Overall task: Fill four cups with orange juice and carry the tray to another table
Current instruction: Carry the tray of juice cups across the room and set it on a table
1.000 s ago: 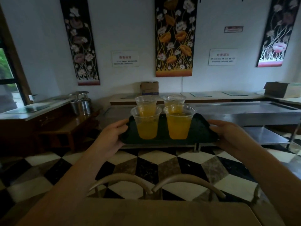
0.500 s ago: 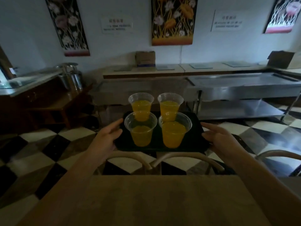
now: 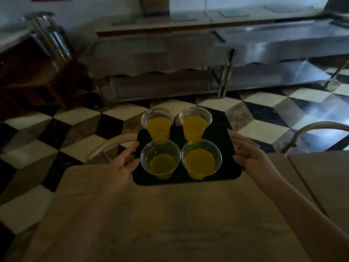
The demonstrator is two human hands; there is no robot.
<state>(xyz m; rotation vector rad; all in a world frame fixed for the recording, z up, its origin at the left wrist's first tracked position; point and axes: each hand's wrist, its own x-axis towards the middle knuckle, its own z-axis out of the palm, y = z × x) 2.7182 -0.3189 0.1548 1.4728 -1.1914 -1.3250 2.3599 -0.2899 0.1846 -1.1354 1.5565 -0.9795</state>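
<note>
Tray is being gripped | left hand at left edge | right hand at right edge | four cups being carried.

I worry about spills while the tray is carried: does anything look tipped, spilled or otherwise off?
Nothing stands out. All four cups stand upright on the black tray, juice inside, no puddle visible. The left hand and right hand hold its sides over the wooden table.

Four cups, one tray
</note>
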